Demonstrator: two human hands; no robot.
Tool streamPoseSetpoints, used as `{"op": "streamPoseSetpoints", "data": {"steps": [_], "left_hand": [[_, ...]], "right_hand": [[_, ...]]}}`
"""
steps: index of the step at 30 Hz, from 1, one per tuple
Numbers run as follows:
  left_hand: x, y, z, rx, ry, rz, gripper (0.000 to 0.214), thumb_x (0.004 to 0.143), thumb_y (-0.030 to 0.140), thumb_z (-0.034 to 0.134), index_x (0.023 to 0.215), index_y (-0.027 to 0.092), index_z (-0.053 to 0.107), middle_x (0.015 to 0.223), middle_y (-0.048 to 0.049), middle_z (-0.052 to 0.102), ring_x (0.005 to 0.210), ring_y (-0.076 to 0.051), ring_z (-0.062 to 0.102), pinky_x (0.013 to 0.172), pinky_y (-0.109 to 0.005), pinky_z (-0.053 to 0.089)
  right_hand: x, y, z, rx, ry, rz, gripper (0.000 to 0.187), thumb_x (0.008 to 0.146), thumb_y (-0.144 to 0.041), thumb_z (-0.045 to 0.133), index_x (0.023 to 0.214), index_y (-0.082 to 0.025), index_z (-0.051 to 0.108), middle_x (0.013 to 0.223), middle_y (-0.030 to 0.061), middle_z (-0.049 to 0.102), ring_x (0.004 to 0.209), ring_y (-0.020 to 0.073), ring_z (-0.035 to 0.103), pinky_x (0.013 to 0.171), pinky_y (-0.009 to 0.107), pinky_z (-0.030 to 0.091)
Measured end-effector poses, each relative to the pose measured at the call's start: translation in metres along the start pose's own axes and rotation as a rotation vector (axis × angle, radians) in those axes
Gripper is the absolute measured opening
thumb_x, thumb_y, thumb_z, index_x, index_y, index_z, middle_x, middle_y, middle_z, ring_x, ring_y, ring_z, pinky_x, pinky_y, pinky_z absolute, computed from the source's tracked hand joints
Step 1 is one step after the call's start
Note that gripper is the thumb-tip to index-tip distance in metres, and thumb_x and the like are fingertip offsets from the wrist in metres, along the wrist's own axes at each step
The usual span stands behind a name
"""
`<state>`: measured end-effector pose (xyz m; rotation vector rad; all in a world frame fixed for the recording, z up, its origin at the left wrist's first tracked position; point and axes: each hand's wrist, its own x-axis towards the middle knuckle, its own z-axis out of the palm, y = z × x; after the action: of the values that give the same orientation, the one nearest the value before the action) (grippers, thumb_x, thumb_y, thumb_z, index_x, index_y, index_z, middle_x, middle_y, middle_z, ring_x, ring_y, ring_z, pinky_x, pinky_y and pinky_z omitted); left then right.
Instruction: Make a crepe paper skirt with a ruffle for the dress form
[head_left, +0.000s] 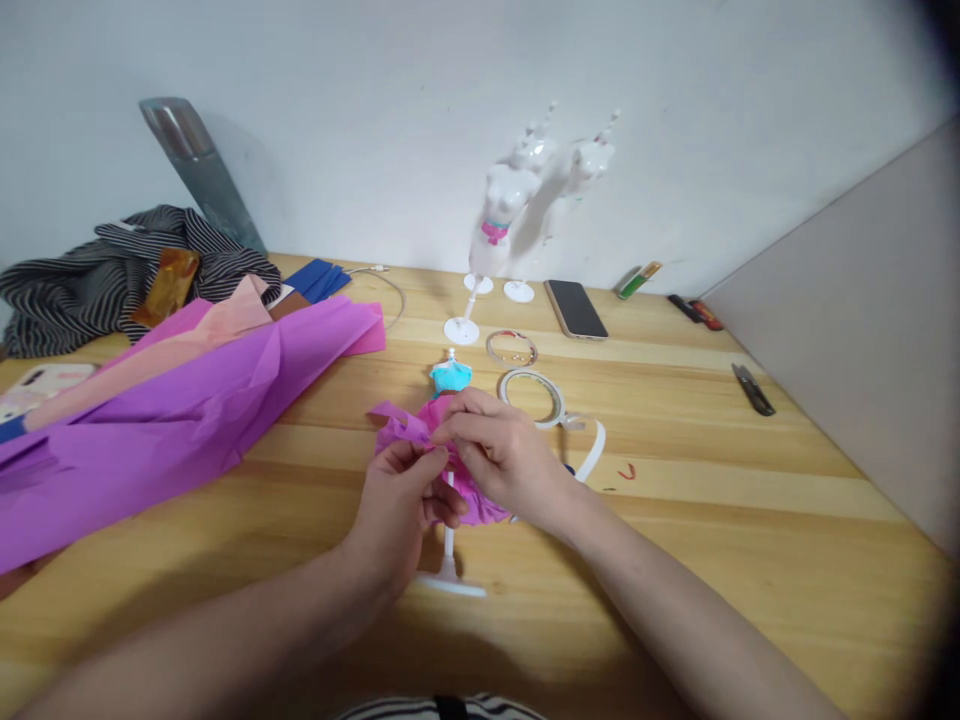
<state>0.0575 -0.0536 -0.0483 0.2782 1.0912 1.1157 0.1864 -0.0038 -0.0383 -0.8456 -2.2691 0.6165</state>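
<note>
A small white dress form [449, 540] tips away from me, its round base nearest to me. It wears a bright blue top [451, 377] and a gathered pink-purple paper skirt [480, 508]. My left hand [405, 495] pinches the skirt's edge with thumb and forefinger, from the left. From the right, my right hand [499, 450] is closed on the same paper, fingertips meeting near the left ones. A loose strip of purple paper [401, 420] sticks out by the left fingers. My right hand hides part of the skirt.
White dress forms [506, 195] stand by the wall, with a phone [576, 309] beside them. A tape roll [531, 397] and wire ring [512, 348] lie beyond my right hand. A knife [752, 388] is at right. Purple paper sheets [150, 430] and striped cloth [67, 280] cover the left.
</note>
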Motion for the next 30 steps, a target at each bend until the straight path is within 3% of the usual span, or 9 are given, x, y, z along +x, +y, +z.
{"op": "streamPoseSetpoints", "data": {"steps": [5, 8, 12, 17, 23, 26, 30], "left_hand": [[0.0, -0.002, 0.0, 0.007, -0.008, 0.013, 0.035, 0.052, 0.029, 0.08, 0.063, 0.017, 0.05, 0.041, 0.0043, 0.056, 0.036, -0.011, 0.056, 0.034, -0.015, 0.035], [0.0, -0.001, 0.0, 0.016, -0.013, 0.013, 0.033, 0.053, 0.03, 0.08, 0.063, 0.016, 0.051, 0.04, 0.0032, 0.057, 0.036, -0.011, 0.055, 0.034, -0.015, 0.034], [0.001, -0.002, 0.0, 0.016, -0.005, 0.012, 0.034, 0.053, 0.031, 0.081, 0.062, 0.016, 0.052, 0.042, 0.003, 0.058, 0.036, -0.011, 0.055, 0.034, -0.016, 0.035], [0.003, -0.005, -0.002, 0.021, -0.011, 0.017, 0.035, 0.055, 0.032, 0.081, 0.065, 0.016, 0.052, 0.043, 0.0032, 0.059, 0.037, -0.012, 0.057, 0.034, -0.016, 0.034], [0.003, -0.005, -0.003, 0.027, -0.031, 0.018, 0.035, 0.055, 0.032, 0.081, 0.066, 0.016, 0.052, 0.045, 0.0027, 0.06, 0.036, -0.01, 0.055, 0.034, -0.017, 0.036], [0.003, -0.005, -0.003, 0.031, -0.04, 0.016, 0.035, 0.055, 0.033, 0.082, 0.064, 0.016, 0.052, 0.045, 0.0029, 0.06, 0.037, -0.01, 0.055, 0.034, -0.016, 0.037], [0.003, -0.005, -0.003, 0.031, -0.05, 0.013, 0.036, 0.054, 0.033, 0.082, 0.062, 0.016, 0.051, 0.044, 0.0034, 0.059, 0.037, -0.01, 0.055, 0.034, -0.017, 0.037]], "right_hand": [[0.0, 0.002, 0.002, 0.015, -0.032, 0.03, 0.03, 0.078, 0.001, 0.043, 0.08, -0.016, 0.067, 0.086, 0.007, 0.061, 0.082, 0.0168, 0.059, 0.068, 0.027, 0.047], [0.001, 0.001, 0.002, 0.099, 0.022, 0.077, 0.031, 0.078, 0.002, 0.042, 0.078, -0.017, 0.066, 0.086, 0.0058, 0.063, 0.081, 0.0156, 0.06, 0.069, 0.027, 0.048], [0.006, 0.003, -0.002, 0.119, 0.08, 0.055, 0.032, 0.083, -0.001, 0.042, 0.094, -0.017, 0.067, 0.087, 0.0062, 0.063, 0.082, 0.0161, 0.06, 0.073, 0.03, 0.05], [0.018, 0.011, -0.013, -0.005, -0.164, -0.11, 0.044, 0.084, -0.002, 0.042, 0.119, -0.021, 0.06, 0.123, 0.013, 0.055, 0.11, 0.0222, 0.054, 0.088, 0.04, 0.049], [0.042, 0.01, -0.024, -0.108, -0.345, -0.239, 0.038, 0.077, 0.0, 0.046, 0.108, -0.015, 0.061, 0.139, 0.0171, 0.044, 0.125, 0.0263, 0.043, 0.096, 0.045, 0.043], [0.052, 0.009, -0.026, -0.084, -0.403, -0.283, 0.036, 0.069, 0.004, 0.046, 0.096, -0.016, 0.06, 0.127, 0.0137, 0.054, 0.119, 0.0244, 0.046, 0.094, 0.042, 0.044], [0.06, 0.01, -0.027, -0.089, -0.5, -0.293, 0.032, 0.069, 0.003, 0.046, 0.089, -0.018, 0.059, 0.092, 0.0064, 0.062, 0.097, 0.0211, 0.053, 0.081, 0.034, 0.047]]}}
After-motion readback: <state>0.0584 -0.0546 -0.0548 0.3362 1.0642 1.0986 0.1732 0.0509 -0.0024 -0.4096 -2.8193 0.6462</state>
